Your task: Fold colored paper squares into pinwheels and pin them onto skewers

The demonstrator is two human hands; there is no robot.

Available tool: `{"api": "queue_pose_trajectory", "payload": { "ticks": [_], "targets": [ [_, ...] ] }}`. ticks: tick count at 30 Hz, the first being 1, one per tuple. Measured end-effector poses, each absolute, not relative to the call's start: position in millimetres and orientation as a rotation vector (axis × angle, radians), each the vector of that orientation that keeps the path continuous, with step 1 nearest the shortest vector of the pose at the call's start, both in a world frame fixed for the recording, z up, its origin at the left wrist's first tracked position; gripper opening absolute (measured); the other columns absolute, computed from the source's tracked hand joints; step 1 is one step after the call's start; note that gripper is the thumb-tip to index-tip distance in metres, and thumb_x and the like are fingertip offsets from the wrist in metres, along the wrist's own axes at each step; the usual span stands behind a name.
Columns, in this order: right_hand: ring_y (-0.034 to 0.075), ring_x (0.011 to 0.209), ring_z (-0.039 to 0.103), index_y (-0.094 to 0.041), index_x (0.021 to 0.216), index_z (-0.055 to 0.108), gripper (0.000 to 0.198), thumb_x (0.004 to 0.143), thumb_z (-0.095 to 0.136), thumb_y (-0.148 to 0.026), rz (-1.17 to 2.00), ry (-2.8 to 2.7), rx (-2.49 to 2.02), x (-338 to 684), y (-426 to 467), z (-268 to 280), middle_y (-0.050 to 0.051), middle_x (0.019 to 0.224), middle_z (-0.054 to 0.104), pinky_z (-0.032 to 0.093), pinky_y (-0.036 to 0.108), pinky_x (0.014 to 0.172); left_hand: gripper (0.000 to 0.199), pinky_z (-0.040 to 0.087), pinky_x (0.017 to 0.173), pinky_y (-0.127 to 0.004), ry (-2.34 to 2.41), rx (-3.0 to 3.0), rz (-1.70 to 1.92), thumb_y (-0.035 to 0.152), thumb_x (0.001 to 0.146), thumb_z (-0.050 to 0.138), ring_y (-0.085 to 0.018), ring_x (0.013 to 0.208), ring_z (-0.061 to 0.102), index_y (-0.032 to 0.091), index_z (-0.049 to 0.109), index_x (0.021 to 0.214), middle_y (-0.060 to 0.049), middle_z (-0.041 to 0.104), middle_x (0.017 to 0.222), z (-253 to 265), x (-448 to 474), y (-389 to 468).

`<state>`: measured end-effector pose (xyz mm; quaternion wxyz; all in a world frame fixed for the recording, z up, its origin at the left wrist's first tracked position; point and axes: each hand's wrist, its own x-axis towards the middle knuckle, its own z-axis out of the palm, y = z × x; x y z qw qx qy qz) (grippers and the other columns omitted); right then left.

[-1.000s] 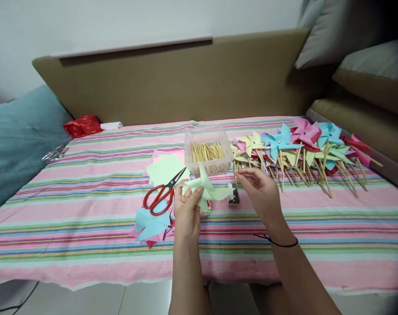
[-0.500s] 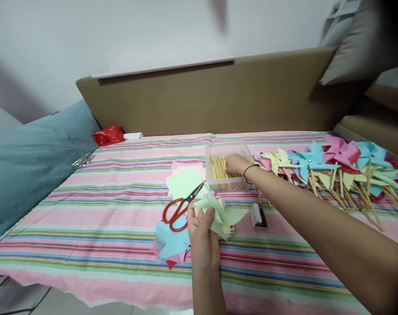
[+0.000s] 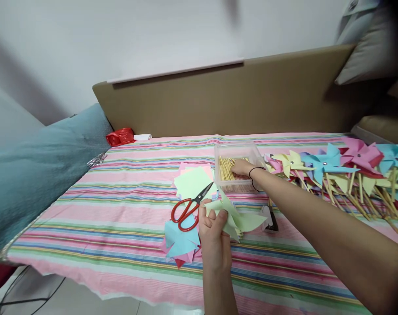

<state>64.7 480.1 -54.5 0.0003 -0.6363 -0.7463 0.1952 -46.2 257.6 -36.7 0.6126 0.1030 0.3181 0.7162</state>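
My left hand (image 3: pixel 214 227) pinches a pale green paper pinwheel (image 3: pixel 248 221) with curled blades; whether its centre is fastened cannot be seen. My right hand (image 3: pixel 243 168), a black band at its wrist, reaches down into a clear plastic box (image 3: pixel 238 189) of thin wooden sticks (image 3: pixel 225 168). Its fingers are curled among the sticks, and their tips are hidden. Left of the pinwheel lie red-handled scissors (image 3: pixel 190 208), across square paper sheets (image 3: pixel 192 181) and cut blue and pink paper (image 3: pixel 182 243).
Several finished pinwheels (image 3: pixel 325 162) on sticks are heaped at the right. A small dark-and-clear packet (image 3: pixel 270 220) lies below the box. A red plastic bundle (image 3: pixel 120 137) and a silvery item (image 3: pixel 96 160) sit at the far left of the striped cloth (image 3: pixel 97 210).
The view has swung a little left, so everything sits further right in the picture. My right hand stays in the box, its fingers lower among the sticks. My left hand keeps its hold.
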Motion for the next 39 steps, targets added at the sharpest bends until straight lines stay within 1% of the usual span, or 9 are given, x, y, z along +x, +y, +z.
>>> {"api": "queue_pose_trajectory", "payload": {
  "ticks": [5, 11, 18, 24, 30, 32, 35, 37, 39],
  "targets": [
    [0.02, 0.097, 0.062, -0.014, 0.116, 0.057, 0.031, 0.09, 0.057, -0.032, 0.969, -2.318, -2.092, 63.9, 478.7, -52.7, 0.009, 0.116, 0.06, 0.053, 0.039, 0.082, 0.045, 0.051, 0.07, -0.022, 0.69, 0.253, 1.669, 0.021, 0.063, 0.08, -0.011, 0.074, 0.064, 0.025, 0.051, 0.099, 0.002, 0.065, 0.088, -36.1, -41.5, 257.8],
    [0.02, 0.097, 0.062, -0.015, 0.115, 0.058, 0.031, 0.091, 0.056, -0.033, 1.029, -2.181, -2.04, 69.5, 478.2, -41.9, 0.009, 0.116, 0.06, 0.053, 0.039, 0.082, 0.041, 0.05, 0.067, -0.017, 0.632, 0.29, 1.681, 0.022, 0.064, 0.08, -0.007, 0.068, 0.061, 0.022, 0.055, 0.097, 0.003, 0.063, 0.078, -37.5, -40.1, 259.9],
    [0.018, 0.091, 0.063, -0.013, 0.113, 0.058, 0.03, 0.091, 0.056, -0.034, 0.845, -2.01, -1.938, 86.0, 465.2, -3.5, 0.008, 0.11, 0.062, 0.054, 0.037, 0.078, 0.04, 0.05, 0.068, -0.017, 0.59, 0.377, 1.668, 0.02, 0.069, 0.078, -0.007, 0.067, 0.06, 0.022, 0.055, 0.101, 0.004, 0.059, 0.071, -40.7, -44.6, 260.8],
    [0.018, 0.089, 0.063, -0.014, 0.108, 0.061, 0.027, 0.091, 0.056, -0.035, 0.609, -1.894, -1.849, 108.0, 438.0, 35.2, 0.005, 0.106, 0.064, 0.054, 0.036, 0.077, 0.045, 0.05, 0.066, -0.017, 0.556, 0.39, 1.688, 0.017, 0.062, 0.081, -0.007, 0.068, 0.062, 0.022, 0.054, 0.098, 0.005, 0.061, 0.076, -40.6, -34.9, 263.9],
    [0.018, 0.078, 0.065, -0.01, 0.086, 0.066, 0.022, 0.089, 0.053, -0.027, 0.549, -1.677, -1.647, 118.6, 387.7, 64.9, 0.006, 0.08, 0.067, 0.05, 0.027, 0.067, 0.049, 0.05, 0.064, -0.017, 0.559, 0.458, 1.724, 0.017, 0.056, 0.083, -0.007, 0.067, 0.062, 0.023, 0.053, 0.095, 0.005, 0.062, 0.08, -18.7, -40.2, 246.0],
    [0.016, 0.072, 0.065, -0.009, 0.102, 0.063, 0.024, 0.087, 0.049, -0.022, 0.605, -1.623, -1.533, 120.0, 356.4, 69.0, 0.006, 0.075, 0.068, 0.048, 0.024, 0.062, 0.049, 0.049, 0.065, -0.016, 0.54, 0.483, 1.74, 0.016, 0.055, 0.083, -0.007, 0.068, 0.062, 0.023, 0.053, 0.094, 0.005, 0.061, 0.08, -5.7, -43.7, 236.7],
    [0.014, 0.063, 0.065, -0.01, 0.133, 0.04, 0.051, 0.084, 0.049, -0.022, 0.734, -1.59, -1.386, 122.1, 292.9, 68.0, 0.004, 0.075, 0.068, 0.049, 0.024, 0.059, 0.049, 0.05, 0.064, -0.016, 0.506, 0.514, 1.731, 0.016, 0.056, 0.082, -0.006, 0.067, 0.061, 0.024, 0.053, 0.095, 0.005, 0.06, 0.082, 13.2, -42.8, 216.2],
    [0.014, 0.061, 0.062, -0.012, 0.133, 0.042, 0.051, 0.084, 0.047, -0.027, 0.892, -1.56, -1.192, 123.7, 243.4, 64.7, 0.005, 0.08, 0.066, 0.049, 0.025, 0.058, 0.05, 0.05, 0.063, -0.016, 0.488, 0.525, 1.705, 0.016, 0.057, 0.082, -0.006, 0.065, 0.061, 0.024, 0.052, 0.097, 0.005, 0.06, 0.082, 22.4, -37.8, 196.0],
    [0.012, 0.056, 0.054, -0.016, 0.121, 0.055, 0.042, 0.083, 0.049, -0.032, 0.984, -1.544, -1.08, 124.9, 193.1, 62.1, 0.004, 0.082, 0.064, 0.045, 0.024, 0.052, 0.051, 0.05, 0.064, -0.016, 0.47, 0.515, 1.693, 0.018, 0.057, 0.083, -0.006, 0.066, 0.061, 0.023, 0.051, 0.097, 0.005, 0.06, 0.081, 28.2, -30.9, 171.6]
  ]
}}
